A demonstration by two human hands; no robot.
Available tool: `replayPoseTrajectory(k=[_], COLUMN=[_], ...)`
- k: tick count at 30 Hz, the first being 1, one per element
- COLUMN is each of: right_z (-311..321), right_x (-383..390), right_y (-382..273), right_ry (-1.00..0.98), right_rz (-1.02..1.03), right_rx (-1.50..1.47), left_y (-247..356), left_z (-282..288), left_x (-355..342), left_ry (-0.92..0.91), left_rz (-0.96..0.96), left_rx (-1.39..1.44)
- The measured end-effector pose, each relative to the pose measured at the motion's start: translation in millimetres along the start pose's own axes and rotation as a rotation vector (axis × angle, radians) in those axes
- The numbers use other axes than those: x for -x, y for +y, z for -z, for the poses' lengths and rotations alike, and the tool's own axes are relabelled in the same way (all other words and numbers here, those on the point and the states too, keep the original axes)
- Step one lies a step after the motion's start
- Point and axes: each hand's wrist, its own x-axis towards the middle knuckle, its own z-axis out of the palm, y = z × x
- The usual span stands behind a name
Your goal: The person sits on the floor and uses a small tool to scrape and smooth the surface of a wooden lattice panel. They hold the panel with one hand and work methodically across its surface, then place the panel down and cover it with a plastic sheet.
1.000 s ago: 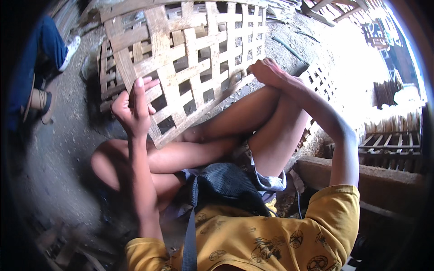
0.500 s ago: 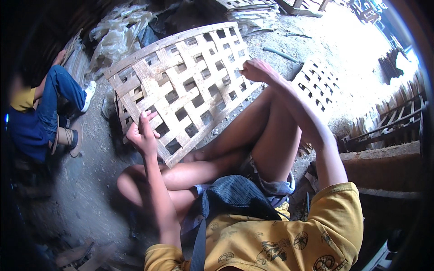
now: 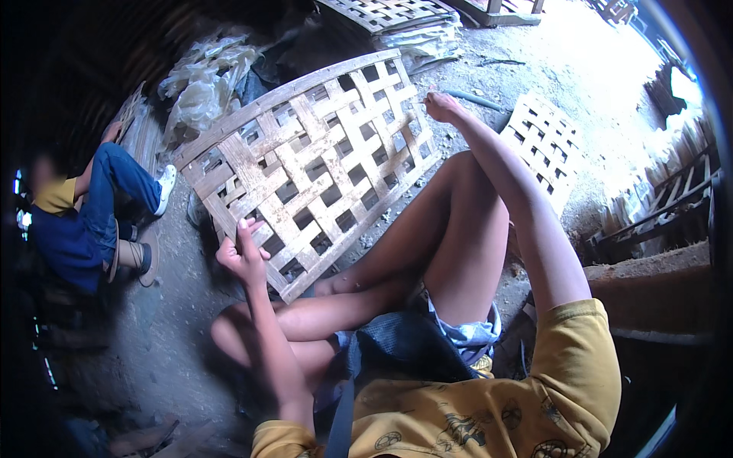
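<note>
A woven slatted panel (image 3: pixel 305 164) with a wooden rim leans in front of my crossed legs, tilted, its square gaps showing the ground. My left hand (image 3: pixel 246 256) grips the panel's near-left edge, with the thumb and fingers around the rim. Just off the panel's far-right edge is my right hand (image 3: pixel 443 107), apart from it. Its fingers are closed; whatever they hold, if anything, is too small or pale to make out. On the panel's right part a few slats look loose or crooked.
A similar panel (image 3: pixel 540 145) lies on the ground to the right. Crumpled translucent sheets (image 3: pixel 205 88) are heaped behind, near stacked panels (image 3: pixel 397 14). At the left sits another person (image 3: pixel 69 229) in jeans. A wooden beam (image 3: pixel 649 278) and a slatted rack (image 3: pixel 672 206) stand right.
My right hand has moved slightly outward and away from the panel's right edge. The panel sits a little lower in view, my left hand still gripping it. The whole view has shifted slightly.
</note>
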Motion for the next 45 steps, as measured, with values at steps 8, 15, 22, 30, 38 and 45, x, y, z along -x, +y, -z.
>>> replayPoseTrajectory(k=[8,15,22,30,38,45], right_z=[16,19,26,19,21,8], right_x=[26,21,32,26,23,17], right_y=[-20,8,7,6,27,3], right_ry=[0.051,0.163,0.127,0.134,0.166,0.138], right_rz=[0.022,-0.062,0.077,0.166,-0.152,-0.055], right_rx=[0.052,0.078,0.049,0.001,0.133,-0.048], left_y=[6,-4,2,3,2,1], left_z=[5,1,2,-3,1,3], left_x=[4,0,2,4,2,2], left_ry=[0.020,0.007,0.017,0.025,0.017,0.038], left_rz=[0.038,0.050,0.061,0.065,0.054,0.049], left_rx=[-0.073,-0.034,-0.046,0.007,-0.019,-0.027])
